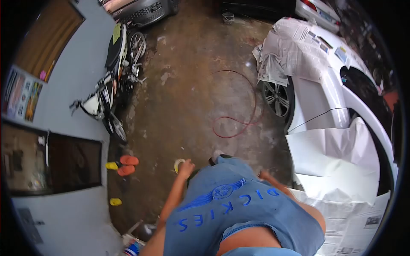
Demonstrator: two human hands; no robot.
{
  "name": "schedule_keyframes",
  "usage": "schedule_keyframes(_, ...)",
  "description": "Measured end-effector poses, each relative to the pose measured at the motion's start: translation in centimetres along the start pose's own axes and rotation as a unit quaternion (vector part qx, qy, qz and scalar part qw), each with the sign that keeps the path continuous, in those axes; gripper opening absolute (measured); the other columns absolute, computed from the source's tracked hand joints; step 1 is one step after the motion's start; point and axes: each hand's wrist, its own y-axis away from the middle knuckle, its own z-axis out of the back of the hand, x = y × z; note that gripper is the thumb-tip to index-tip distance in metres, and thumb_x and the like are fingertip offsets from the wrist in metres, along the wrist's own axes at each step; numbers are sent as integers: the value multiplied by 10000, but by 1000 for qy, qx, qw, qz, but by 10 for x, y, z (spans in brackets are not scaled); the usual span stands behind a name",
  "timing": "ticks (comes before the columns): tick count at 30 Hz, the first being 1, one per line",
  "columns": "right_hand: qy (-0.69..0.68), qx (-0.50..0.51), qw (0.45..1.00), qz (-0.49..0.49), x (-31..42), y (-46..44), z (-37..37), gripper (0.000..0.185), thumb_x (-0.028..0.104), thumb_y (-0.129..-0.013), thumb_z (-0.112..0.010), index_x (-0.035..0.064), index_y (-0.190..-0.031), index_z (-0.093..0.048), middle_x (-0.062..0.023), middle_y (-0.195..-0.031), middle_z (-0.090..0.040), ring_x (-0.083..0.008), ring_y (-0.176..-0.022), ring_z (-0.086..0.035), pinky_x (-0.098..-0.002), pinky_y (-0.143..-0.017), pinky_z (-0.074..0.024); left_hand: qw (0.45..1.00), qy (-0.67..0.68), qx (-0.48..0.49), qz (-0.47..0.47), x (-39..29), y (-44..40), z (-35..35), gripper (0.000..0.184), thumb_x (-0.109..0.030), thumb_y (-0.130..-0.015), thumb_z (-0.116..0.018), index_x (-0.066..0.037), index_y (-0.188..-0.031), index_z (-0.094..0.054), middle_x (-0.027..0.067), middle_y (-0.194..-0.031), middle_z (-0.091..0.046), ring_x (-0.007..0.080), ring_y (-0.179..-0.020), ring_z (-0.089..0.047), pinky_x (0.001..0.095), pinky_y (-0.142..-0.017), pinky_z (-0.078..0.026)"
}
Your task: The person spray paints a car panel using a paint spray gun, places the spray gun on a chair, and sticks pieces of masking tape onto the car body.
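Note:
My left hand (186,167) hangs out to the left of my body, its fingers closed on a pale yellowish ring that looks like a roll of masking tape (177,165). On the other side, my right hand (262,174) is low beside my shirt, close to the white car (311,98). Its fingers are small and dark, partly hidden, and I cannot make out whether they hold anything. White paper sheets (333,153) and newspaper (294,47) cover parts of the car, leaving its front wheel (276,98) showing.
A red hose (230,136) loops across the wet-looking concrete floor ahead. At left a motorcycle (112,81) leans near the grey wall, with orange sandals (127,165) and yellow footwear (115,202) nearby. A bucket (228,18) and other cars stand at the far end.

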Motion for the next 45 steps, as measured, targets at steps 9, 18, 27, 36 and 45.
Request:
schedule_keyframes(9, -179, -267, 918, 231, 368, -147, 460, 370, 323, -906, -666, -9, -1068, -640, -264, -1078, -664, -449, -1016, -622, -480, -878, -498, 982, 112, 126, 83, -3, -119, 114, 587, -458, -1036, -393, 38, -1246, -628, 185, -1213, -688, 358, -1077, -644, 420, -949, -473)
schedule_keyframes(18, -579, -83, 721, 372, 519, -101, 591, 295, 303, -1025, -584, 51, -1156, -664, 3, -997, -651, -92, -893, -582, -278, -804, -489, 882, 455, 100, -70, -212, -353, 319, 207, -155, -998, -605, 10, -1105, -669, 85, -981, -702, 145, -848, -646, 295, -758, -526)
schedule_keyframes(27, -687, -177, 622, 330, 478, -171, 723, 294, 274, -1056, -531, 16, -1150, -636, -54, -1138, -656, -141, -1041, -602, -309, -891, -505, 781, 479, 355, -187, -458, -524, 361, 227, -142, -1010, -610, -5, -1176, -683, 71, -1017, -689, 166, -895, -654, 311, -806, -541)
schedule_keyframes(36, -668, -226, 628, 330, 435, -282, 924, 300, 255, -1062, -513, 2, -1175, -628, -74, -1130, -661, -146, -1035, -616, -316, -912, -507, 816, 477, 272, -180, -615, -699, 371, 205, -142, -1000, -631, 16, -1115, -693, 91, -1022, -711, 150, -888, -676, 293, -764, -571)
schedule_keyframes(45, -708, -231, 585, 321, 420, -436, 1116, 412, 333, -1085, -449, -14, -1255, -593, -116, -1173, -671, -196, -1071, -651, -349, -946, -525, 806, 503, 275, -147, -746, -909, 402, 202, -123, -996, -633, 19, -1135, -666, 85, -972, -704, 154, -860, -682, 303, -783, -590)
